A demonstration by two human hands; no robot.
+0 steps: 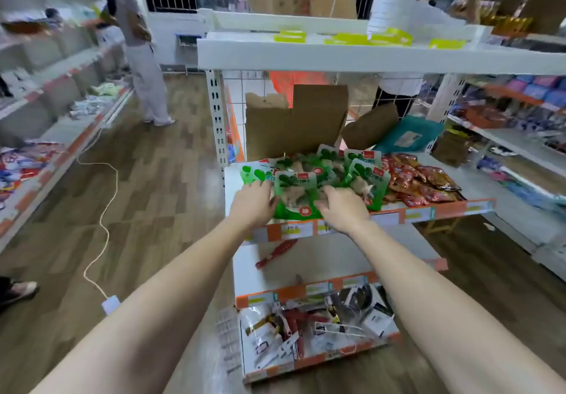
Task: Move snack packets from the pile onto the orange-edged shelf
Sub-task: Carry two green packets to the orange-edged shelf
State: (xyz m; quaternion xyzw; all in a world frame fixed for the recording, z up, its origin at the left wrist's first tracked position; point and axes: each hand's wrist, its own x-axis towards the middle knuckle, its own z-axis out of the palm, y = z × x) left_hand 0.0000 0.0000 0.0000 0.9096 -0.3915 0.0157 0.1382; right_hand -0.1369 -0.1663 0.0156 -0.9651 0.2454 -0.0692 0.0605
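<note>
Two hands on one green packet (298,197): left hand (252,203) and right hand (340,209) grip its sides. Seat it squarely behind the orange-edged shelf (459,206) lip.

Even, soft indoor light; wide-angle bending at the edges, motion blur throughout, no harsh shadows.

Shop: price-tagged shelves (428,213) of goods
</note>
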